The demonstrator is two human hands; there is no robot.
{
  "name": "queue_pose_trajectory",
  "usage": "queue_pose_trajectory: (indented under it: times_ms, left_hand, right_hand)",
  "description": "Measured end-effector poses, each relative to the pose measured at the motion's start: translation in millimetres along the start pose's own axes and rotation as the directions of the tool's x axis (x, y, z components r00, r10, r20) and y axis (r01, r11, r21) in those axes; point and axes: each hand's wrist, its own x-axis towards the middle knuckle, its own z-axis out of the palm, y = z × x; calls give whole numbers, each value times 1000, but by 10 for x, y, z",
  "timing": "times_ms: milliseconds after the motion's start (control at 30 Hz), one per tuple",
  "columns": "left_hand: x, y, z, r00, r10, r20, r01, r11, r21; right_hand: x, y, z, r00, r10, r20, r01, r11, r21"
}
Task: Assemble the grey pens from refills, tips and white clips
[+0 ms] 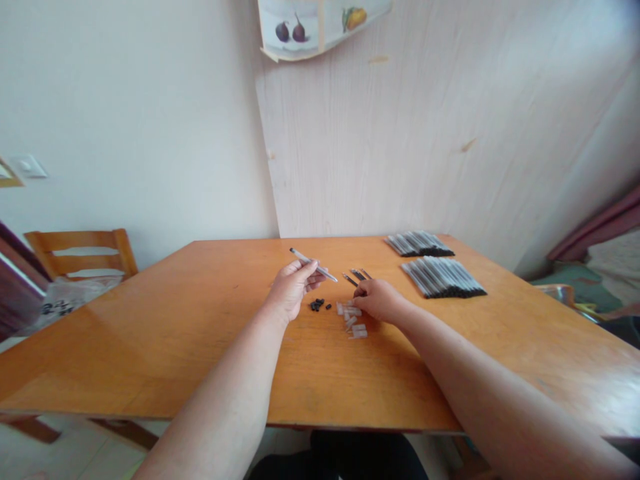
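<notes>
My left hand (pixel 293 288) is raised a little above the wooden table (pixel 165 333), fingers closed round a thin clear pen tube (pixel 313 260) that points up to the left. My right hand (pixel 379 300) rests on the table with its fingers curled down onto a small heap of clear caps (pixel 353 323); whether it grips one is hidden. Several small black plugs (pixel 319 305) lie between the two hands. A few loose dark refills (pixel 356 275) lie just beyond my right hand.
Two flat stacks of pen tubes lie at the far right of the table, the far pen-tube stack (pixel 419 244) and the near pen-tube stack (pixel 442 277). A wooden chair (pixel 83 253) with a plastic bag (pixel 70 297) stands at the left. Walls close the back.
</notes>
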Motion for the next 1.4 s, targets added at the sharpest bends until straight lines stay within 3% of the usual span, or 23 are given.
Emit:
queue_pose_trajectory:
  times_ms: [500, 667, 767, 867, 1033, 1400]
  left_hand:
    - [-15, 13, 27, 999, 0, -37, 1, 999, 41]
    - [6, -2, 14, 999, 8, -39, -8, 1000, 18]
    - [11, -11, 20, 999, 15, -32, -16, 1000, -6]
    - [4, -13, 32, 1000, 14, -28, -15, 1000, -22]
    - [-20, -4, 54, 999, 15, -38, -16, 1000, -24]
    - [-14, -43, 70, 1000, -8, -6, 8, 1000, -11]
  right_hand:
    - [-39, -57, -66, 999, -22, -35, 22, 1000, -1]
    - [-76, -147, -106, 994, 5, -113, 22, 971, 236]
    - [-116, -217, -90, 995, -19, -96, 62, 885, 462]
    - [-152, -271, -74, 994, -37, -106, 92, 817, 569]
    - [-170, -302, -75, 994, -32, -101, 89, 766, 637]
    - [-141, -284, -14, 989, -38, -144, 117, 795, 595]
